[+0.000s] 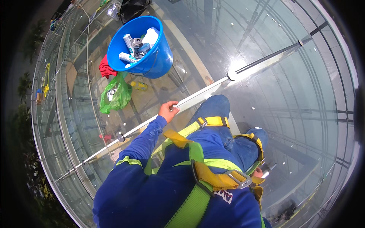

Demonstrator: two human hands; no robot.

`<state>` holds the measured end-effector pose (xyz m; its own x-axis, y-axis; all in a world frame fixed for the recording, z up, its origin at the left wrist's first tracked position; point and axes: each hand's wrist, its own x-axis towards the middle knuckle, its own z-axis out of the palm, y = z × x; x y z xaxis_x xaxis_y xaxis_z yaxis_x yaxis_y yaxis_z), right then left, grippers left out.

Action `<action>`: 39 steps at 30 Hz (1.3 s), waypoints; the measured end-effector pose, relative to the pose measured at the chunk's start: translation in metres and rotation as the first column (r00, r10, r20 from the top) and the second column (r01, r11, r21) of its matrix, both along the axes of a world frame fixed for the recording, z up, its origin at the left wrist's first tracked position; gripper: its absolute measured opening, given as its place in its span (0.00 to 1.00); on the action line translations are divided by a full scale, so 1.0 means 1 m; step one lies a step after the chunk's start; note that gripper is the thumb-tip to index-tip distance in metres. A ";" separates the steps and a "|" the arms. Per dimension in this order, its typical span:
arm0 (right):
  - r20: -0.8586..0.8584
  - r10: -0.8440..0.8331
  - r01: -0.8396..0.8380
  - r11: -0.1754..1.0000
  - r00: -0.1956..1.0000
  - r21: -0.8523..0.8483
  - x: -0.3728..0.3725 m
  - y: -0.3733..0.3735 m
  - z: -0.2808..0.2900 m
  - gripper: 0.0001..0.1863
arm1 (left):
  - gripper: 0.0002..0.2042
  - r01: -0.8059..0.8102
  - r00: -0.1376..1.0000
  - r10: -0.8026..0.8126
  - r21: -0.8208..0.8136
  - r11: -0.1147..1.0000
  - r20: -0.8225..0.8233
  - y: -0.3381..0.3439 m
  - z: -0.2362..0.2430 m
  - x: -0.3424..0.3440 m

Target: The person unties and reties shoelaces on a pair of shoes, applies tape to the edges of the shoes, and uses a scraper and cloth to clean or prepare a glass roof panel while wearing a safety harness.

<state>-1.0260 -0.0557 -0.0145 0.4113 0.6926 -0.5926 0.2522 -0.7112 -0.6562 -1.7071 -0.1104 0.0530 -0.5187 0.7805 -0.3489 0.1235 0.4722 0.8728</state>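
Observation:
My left hand point(168, 111) is at the pale joint strip point(201, 95) between the glass panels. Its thumb and forefinger are pinched together, and whatever they may hold is too small to make out. Down by my right thigh, my right hand point(258, 173) shows only in part, closed around a silver tube with a thin tip point(269, 170). The harness straps and my leg hide the rest of that hand. Yellow and green harness straps point(197, 199) cross my blue top, and my jeans-clad knee point(216, 104) is bent beside the strip.
Ahead stands a blue bucket point(163, 60) holding crumpled wrappers and used tubes. Near it lie a red cloth point(107, 68), a green plastic bag point(117, 95) and a yellow bottle point(139, 86). Round metal fittings point(120, 136) sit along the joint. A rope point(91, 83) runs at left.

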 end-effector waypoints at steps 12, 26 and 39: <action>0.166 0.324 -0.308 0.945 0.931 -0.113 -0.039 0.092 0.018 0.19 | 0.15 -0.670 0.729 0.670 0.052 0.740 -0.140 -0.116 -0.071 -0.153; 0.407 0.243 -0.266 0.964 0.881 0.002 -0.022 -0.021 0.049 0.17 | 0.34 -0.495 0.600 -0.029 -0.400 0.772 -0.799 -0.050 -0.084 -0.258; 0.395 -0.200 0.256 0.962 0.897 -0.094 -0.068 -0.228 -0.042 0.18 | 0.26 -0.127 0.115 -0.444 -0.456 0.881 -0.889 -0.002 -0.059 -0.212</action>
<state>-1.0936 -0.2840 -0.0564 0.7603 0.4740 -0.4441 0.2811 -0.8565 -0.4330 -1.9190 -0.1124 -0.0061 -0.5023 0.8601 0.0892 0.8141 0.5051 -0.2864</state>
